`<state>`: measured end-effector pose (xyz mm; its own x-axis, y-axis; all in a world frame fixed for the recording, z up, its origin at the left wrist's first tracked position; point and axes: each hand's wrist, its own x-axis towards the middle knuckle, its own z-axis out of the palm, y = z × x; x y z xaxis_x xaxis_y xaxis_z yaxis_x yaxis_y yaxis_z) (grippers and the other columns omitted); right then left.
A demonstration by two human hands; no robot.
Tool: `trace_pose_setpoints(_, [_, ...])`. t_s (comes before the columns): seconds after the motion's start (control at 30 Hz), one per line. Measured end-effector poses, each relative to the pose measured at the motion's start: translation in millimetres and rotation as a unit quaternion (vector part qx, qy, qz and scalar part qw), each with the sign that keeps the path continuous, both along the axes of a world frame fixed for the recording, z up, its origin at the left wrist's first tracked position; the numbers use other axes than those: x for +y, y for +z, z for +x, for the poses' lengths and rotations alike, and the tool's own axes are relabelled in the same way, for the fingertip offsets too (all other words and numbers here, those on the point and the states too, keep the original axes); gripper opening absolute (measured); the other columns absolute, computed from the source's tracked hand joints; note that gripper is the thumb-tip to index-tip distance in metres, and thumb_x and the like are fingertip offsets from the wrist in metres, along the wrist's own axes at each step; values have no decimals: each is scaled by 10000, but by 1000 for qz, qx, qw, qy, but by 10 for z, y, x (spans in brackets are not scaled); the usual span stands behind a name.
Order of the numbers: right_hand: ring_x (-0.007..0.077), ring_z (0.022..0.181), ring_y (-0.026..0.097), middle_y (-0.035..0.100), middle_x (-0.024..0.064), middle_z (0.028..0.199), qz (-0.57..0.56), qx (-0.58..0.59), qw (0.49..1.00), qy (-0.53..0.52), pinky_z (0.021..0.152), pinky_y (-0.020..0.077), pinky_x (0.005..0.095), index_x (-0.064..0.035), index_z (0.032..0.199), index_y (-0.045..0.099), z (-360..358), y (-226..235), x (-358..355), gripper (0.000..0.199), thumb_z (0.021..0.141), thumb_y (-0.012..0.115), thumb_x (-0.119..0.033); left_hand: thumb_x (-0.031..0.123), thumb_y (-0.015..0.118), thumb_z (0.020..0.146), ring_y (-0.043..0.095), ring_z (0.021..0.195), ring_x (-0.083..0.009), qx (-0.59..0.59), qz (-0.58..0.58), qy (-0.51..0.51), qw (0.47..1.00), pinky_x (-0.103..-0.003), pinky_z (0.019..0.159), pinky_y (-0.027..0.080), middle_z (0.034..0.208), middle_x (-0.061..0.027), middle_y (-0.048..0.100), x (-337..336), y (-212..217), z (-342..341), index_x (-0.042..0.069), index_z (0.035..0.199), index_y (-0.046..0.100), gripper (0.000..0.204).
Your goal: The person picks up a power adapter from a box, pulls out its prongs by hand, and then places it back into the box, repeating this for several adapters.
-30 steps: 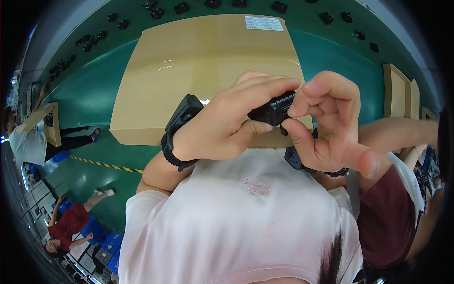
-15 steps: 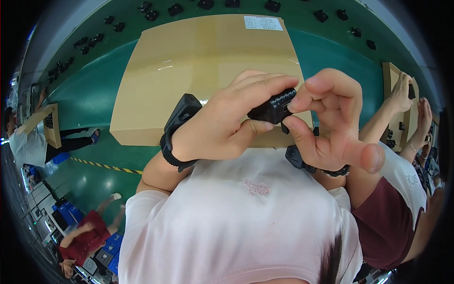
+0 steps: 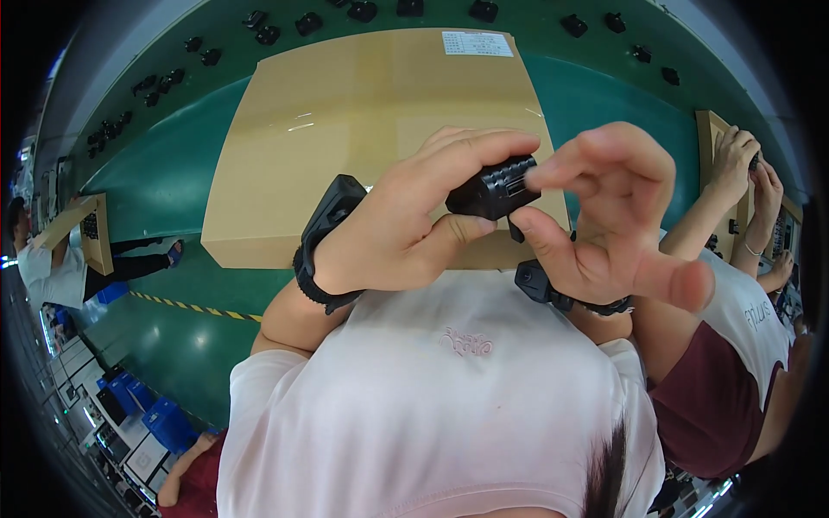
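Right hand point(image 3: 615, 223) has shifted slightly rightward, thumb and index apart at the right end of the black ribbed device point(image 3: 492, 192), which the left hand point(image 3: 404, 220) clamps, long axis left-near to right-far.

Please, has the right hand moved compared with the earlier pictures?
Yes, slightly: judged against the cardboard box, the right hand has shifted toward the right side of the picture.

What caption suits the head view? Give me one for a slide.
Left hand holding a small black device, right hand close by, before a cardboard box.
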<state>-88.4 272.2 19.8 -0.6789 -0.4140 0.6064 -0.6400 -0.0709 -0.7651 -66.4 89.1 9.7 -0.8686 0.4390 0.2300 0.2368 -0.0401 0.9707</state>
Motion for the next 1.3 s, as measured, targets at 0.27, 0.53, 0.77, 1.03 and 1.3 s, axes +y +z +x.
trace_pose_setpoints(0.27, [195, 830, 530, 334, 183, 1258, -36, 100, 994, -11, 756, 538, 261, 16, 1274, 288, -82, -119, 65, 713, 690, 693, 78, -93, 547, 716, 497, 1086, -288, -16, 61, 19, 998, -341, 903, 415, 1184, -152, 495, 134, -133, -6, 0, 1233, 422, 540])
trace_pose_setpoints(0.53, [150, 804, 512, 359, 142, 1231, 51, -21, 998, -1, 764, 518, 239, 36, 1248, 306, -51, -38, 185, 658, 704, 673, 82, -87, 563, 711, 478, 1081, -302, 12, -23, 20, 999, -356, 904, 406, 1182, -133, 499, 164, -84, -32, 17, 1232, 425, 549])
trace_pose_setpoints(0.77, [123, 805, 504, 398, 101, 1167, 68, -65, 995, 22, 762, 494, 225, 42, 1225, 322, -106, -45, 243, 631, 706, 681, 63, -94, 568, 694, 463, 1075, -306, 65, -55, 11, 996, -363, 904, 394, 1199, -117, 498, 208, -132, -95, 30, 1226, 433, 563])
trace_pose_setpoints(1.03, [134, 882, 524, 429, 105, 1156, 40, -62, 997, 17, 776, 482, 232, 32, 1224, 339, -161, -145, 351, 656, 695, 724, -2, -94, 567, 696, 459, 1119, -315, 40, -24, 8, 999, -364, 919, 395, 1234, -142, 480, 289, -193, -150, 42, 1224, 437, 561])
trace_pose_setpoints(1.3, [192, 946, 589, 580, 126, 1099, 145, -90, 985, -7, 736, 496, 258, 3, 1160, 498, -170, -349, 442, 586, 693, 768, -226, -23, 623, 749, 449, 1180, -246, 46, -99, 117, 987, -327, 937, 395, 1315, -189, 405, 442, -348, -76, 10, 1202, 451, 486])
